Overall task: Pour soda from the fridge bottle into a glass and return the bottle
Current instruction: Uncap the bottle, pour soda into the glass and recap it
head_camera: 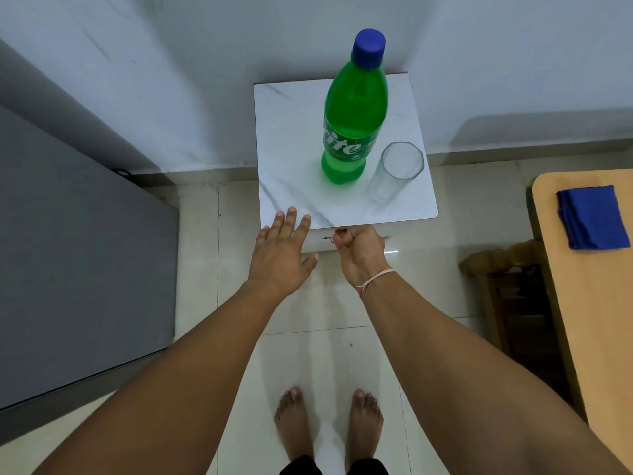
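Head view: bottle (354, 111) beyond both hands.

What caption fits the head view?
Capped bottle and empty glass on small table; left hand open, right hand curled at its edge.

A green bottle (354, 111) is wearing a blue cap (369, 48); the white tabletop (291, 138) is showing grey veins (marble-like).
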